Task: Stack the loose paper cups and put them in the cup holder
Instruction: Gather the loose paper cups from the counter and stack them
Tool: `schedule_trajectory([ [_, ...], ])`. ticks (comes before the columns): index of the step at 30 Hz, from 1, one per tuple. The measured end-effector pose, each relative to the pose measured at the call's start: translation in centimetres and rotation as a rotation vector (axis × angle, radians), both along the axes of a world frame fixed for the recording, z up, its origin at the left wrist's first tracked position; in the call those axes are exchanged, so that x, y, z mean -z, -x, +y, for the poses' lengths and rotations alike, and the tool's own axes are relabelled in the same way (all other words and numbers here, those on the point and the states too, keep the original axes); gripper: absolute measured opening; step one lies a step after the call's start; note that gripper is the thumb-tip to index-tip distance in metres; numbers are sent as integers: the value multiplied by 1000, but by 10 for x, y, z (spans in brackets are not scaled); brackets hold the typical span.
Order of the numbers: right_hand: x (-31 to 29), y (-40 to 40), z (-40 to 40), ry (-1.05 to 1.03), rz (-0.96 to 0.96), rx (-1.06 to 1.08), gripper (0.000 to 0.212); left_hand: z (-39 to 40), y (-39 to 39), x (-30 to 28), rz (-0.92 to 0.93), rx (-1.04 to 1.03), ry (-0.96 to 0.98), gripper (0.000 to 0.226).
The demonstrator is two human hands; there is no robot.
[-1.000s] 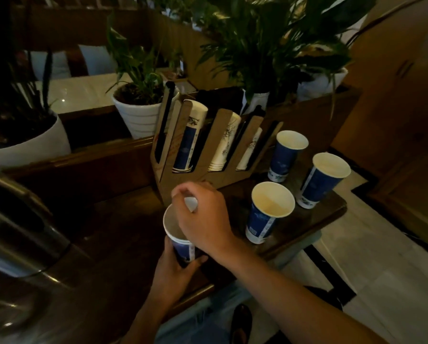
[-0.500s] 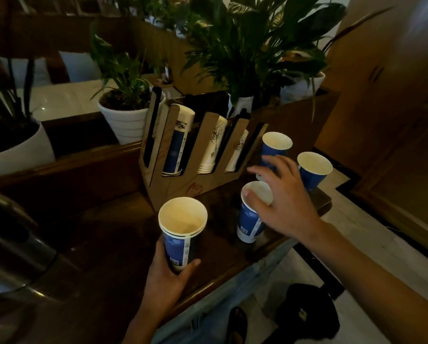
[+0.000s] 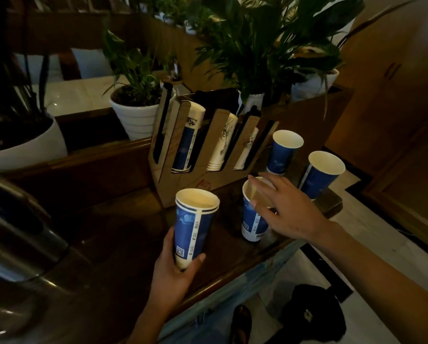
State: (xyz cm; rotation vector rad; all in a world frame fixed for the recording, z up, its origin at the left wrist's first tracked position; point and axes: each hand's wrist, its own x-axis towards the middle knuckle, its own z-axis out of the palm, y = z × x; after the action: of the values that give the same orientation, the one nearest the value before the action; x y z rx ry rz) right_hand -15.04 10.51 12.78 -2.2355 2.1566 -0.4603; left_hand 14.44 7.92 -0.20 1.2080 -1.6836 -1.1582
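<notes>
My left hand [image 3: 174, 274] grips the base of a short stack of blue paper cups [image 3: 194, 224], held upright above the dark wooden counter. My right hand [image 3: 286, 209] rests on the rim of a loose blue cup [image 3: 251, 219] standing on the counter, thumb inside the rim and fingers over it. Two more loose blue cups stand further right: one [image 3: 283, 151] beside the holder, another [image 3: 321, 173] near the counter's corner. The slotted wooden cup holder [image 3: 203, 150] stands behind, with stacked cups lying in its slots.
White plant pots [image 3: 136, 117] with leafy plants line the ledge behind the holder. A shiny metal urn [image 3: 11, 227] fills the left foreground. The counter edge [image 3: 237, 274] runs diagonally in front of me, with tiled floor and a dark bag [image 3: 312, 311] below.
My right hand left the stack and reached right to the nearest loose cup, closing onto its rim. My left hand lifted the stack a little higher.
</notes>
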Motion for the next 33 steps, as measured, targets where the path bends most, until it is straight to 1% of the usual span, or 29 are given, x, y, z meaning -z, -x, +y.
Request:
schedule_trajectory([
  [3,-2,0,-5,-2,10,17,74,0,-1,-1,-24,4,51,92],
  [7,3,-4,-8,46,-14,29,80,0,-2,-1,-50,7,63,94],
  [10,9,-5,-8,51,-66,-3,77,1,-2,-3,-39,3,14,102],
  [11,9,-4,-9,65,-112,-5,73,1,-3,-3,-28,1,-3,102],
  [13,3,1,-12,135,-280,16,60,1,-3,-4,-24,4,-7,99],
  [16,-21,12,-19,327,-530,138,37,1,-2,-5,-45,8,6,102],
  [18,-42,17,-24,420,-645,239,35,1,-1,-5,-58,7,5,105],
  [20,-58,17,-28,463,-712,280,43,1,-1,-6,-77,18,9,105],
  [22,-66,11,-30,443,-813,267,47,2,0,-4,-109,32,14,102],
  [24,-65,0,-30,390,-879,224,39,2,-1,-3,-140,32,10,103],
  [26,-59,-10,-30,315,-889,190,33,2,-1,-1,-174,22,6,107],
  [29,-48,-22,-31,200,-898,144,38,2,0,1,-214,9,32,96],
  [31,-41,-27,-35,156,-905,108,32,2,1,1,-223,-5,56,92],
  [33,-34,-32,-39,109,-890,78,27,2,1,2,-230,-11,55,93],
])
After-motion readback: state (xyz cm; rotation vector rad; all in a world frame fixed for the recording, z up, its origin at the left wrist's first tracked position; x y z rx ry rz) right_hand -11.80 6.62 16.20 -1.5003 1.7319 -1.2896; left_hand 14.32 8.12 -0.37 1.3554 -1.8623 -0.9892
